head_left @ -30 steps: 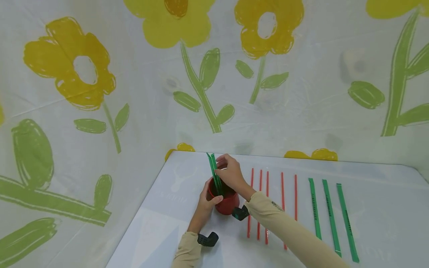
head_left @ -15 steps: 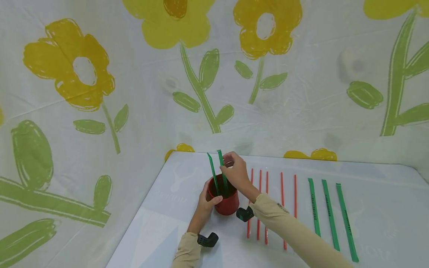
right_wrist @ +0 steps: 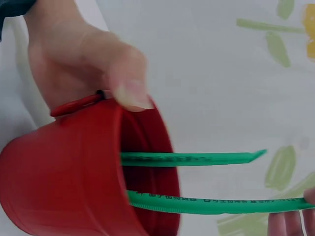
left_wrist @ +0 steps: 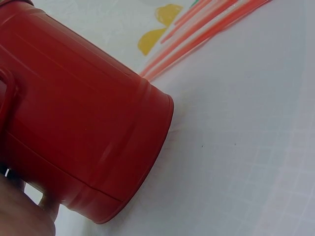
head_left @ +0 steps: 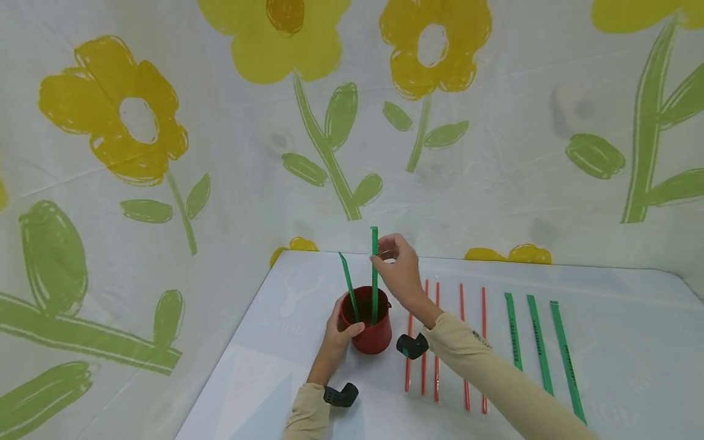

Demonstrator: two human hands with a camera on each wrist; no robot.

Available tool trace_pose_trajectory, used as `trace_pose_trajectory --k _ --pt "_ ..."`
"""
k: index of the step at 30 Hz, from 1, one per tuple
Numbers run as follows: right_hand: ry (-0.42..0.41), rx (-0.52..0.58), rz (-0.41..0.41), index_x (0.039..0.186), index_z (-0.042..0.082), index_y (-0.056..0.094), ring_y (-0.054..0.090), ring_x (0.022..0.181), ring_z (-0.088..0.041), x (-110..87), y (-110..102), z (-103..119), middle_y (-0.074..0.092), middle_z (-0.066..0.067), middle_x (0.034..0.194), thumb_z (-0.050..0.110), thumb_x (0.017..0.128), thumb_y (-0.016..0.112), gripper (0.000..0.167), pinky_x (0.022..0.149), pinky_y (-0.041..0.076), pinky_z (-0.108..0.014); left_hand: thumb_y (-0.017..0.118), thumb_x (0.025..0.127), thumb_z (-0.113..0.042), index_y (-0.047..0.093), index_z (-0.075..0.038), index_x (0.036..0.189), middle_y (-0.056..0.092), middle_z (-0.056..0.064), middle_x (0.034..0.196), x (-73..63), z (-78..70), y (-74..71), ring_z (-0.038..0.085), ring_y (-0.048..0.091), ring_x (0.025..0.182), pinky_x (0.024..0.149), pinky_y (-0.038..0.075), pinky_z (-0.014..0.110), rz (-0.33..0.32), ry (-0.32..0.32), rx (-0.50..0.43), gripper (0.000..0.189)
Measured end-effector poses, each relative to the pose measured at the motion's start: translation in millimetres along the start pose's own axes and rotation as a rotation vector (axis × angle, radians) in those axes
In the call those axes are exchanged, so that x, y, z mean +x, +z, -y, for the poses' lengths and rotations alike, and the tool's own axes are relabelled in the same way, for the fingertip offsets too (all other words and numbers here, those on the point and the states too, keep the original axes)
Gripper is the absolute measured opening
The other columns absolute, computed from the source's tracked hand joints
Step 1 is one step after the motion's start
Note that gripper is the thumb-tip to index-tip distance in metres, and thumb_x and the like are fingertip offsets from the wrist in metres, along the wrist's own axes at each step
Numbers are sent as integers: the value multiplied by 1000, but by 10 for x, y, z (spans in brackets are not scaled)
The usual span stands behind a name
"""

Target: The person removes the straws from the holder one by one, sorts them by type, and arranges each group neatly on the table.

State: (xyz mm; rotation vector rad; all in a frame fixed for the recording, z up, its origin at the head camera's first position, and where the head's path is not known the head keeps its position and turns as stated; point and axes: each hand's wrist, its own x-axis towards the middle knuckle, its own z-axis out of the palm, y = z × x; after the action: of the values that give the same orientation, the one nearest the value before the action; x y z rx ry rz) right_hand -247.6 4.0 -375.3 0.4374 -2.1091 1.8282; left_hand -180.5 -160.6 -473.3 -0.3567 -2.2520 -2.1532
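Observation:
A small red metal bucket [head_left: 371, 340] stands on the table. My left hand [head_left: 334, 338] grips its left side, with the thumb over the rim, as the right wrist view shows. Between thumb and fingers, my right hand [head_left: 400, 264] pinches the upper part of a green wrapped straw [head_left: 375, 275], printed with dark lettering. That straw stands nearly upright, its lower end inside the bucket. Another green wrapped straw [right_wrist: 197, 159] leans in the bucket toward the left, untouched by the right hand. In the left wrist view, the bucket's outer wall [left_wrist: 88, 108] fills the left side.
Several thin red straws [head_left: 437, 342] lie in a row right of the bucket, partly under the right forearm. Farther right lie green wrapped straws [head_left: 540, 342], spaced apart. A flower-printed curtain [head_left: 247, 183] hangs behind the white table [head_left: 632, 342].
My right hand has moved right and up, drawing its green wrapped straw away from the other one and raising it somewhat. The left hand stays on the bucket.

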Motion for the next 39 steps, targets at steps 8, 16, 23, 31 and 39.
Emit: trace_pose_trajectory --k 8,16,23,31,39 --pt "-36 109 -1 111 -3 53 60 89 -30 61 -200 152 59 -20 97 -1 85 65 28 69 49 -21 53 86 -7 29 -10 145 42 14 138 21 55 5 30 38 125 93 45 38 15 23 -74 64" --pt "-69 192 -29 109 -12 49 57 85 -35 36 -429 520 54 -27 96 -8 85 60 26 66 54 -26 53 86 -7 28 -8 146 41 15 138 22 61 15 30 37 125 94 44 37 27 40 -76 65" --pt "-72 200 -75 111 -13 48 58 81 -30 54 -638 590 55 -27 97 -9 85 60 28 67 55 -33 53 87 -8 28 -9 146 41 13 140 21 65 28 31 36 126 94 44 37 25 35 -54 64" --pt "-48 211 -94 112 -7 49 58 78 -21 110 -865 342 56 -18 96 -4 85 63 30 65 55 -32 58 86 -12 30 -17 146 41 8 140 85 332 -52 27 36 127 93 45 37 2 38 -64 67" --pt "-48 170 -96 112 -6 49 59 78 -19 61 -1027 251 55 -13 94 1 87 64 30 65 55 -29 59 86 -15 31 -21 144 41 6 140 81 330 -65 28 35 128 93 46 38 -16 17 -66 65"
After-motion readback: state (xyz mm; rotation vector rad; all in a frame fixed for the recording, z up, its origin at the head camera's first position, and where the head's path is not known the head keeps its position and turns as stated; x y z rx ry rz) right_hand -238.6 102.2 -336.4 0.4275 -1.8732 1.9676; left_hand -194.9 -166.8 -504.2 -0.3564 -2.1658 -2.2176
